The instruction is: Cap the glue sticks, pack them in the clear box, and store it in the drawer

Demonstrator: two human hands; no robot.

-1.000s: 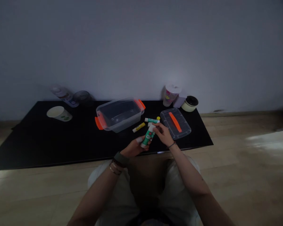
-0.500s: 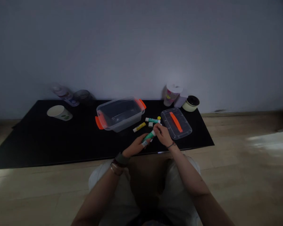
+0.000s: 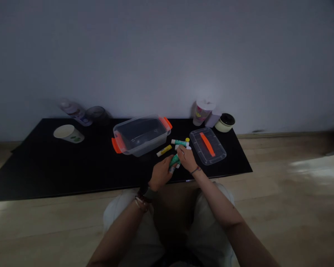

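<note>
One green glue stick (image 3: 173,161): left hand (image 3: 160,173) clamped its barrel steady, right hand (image 3: 187,159) pinched the upper end; tub (image 3: 140,135) lay at eleven o'clock.

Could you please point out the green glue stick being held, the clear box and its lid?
green glue stick (image 3: 173,161), head view, on its green barrel.
clear box (image 3: 144,147), head view, on its near wall.
lid (image 3: 215,155), head view, on its clear near corner.
</note>
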